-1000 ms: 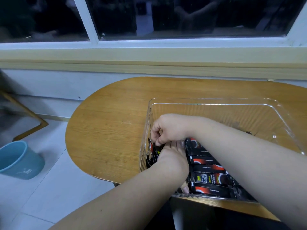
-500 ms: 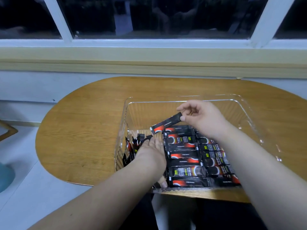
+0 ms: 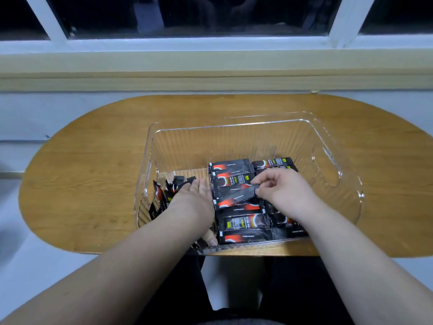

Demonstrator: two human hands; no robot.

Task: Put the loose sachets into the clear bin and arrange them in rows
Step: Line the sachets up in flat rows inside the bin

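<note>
A clear ribbed bin (image 3: 253, 124) stands on the wooden table, holding several black-and-red sachets. Flat sachets lie stacked in a middle row (image 3: 241, 224) and a right row (image 3: 273, 163). My right hand (image 3: 284, 191) pinches the right end of one black sachet (image 3: 235, 195), which lies slanted just over the middle row. My left hand (image 3: 194, 200) is inside the bin with straight fingers, resting against a bunch of upright sachets (image 3: 164, 195) at the bin's left wall; its thumb shows near the front wall.
The oval wooden table (image 3: 93, 179) sits against a wall under a window sill (image 3: 210, 76). The bin's far half holds nothing. Pale floor shows to the left and below the table's front edge.
My right hand has brought the sachet down from above the bin's back onto the middle row. The camera has shifted, so the bin sits more centrally. My left hand has stayed by the upright sachets.
</note>
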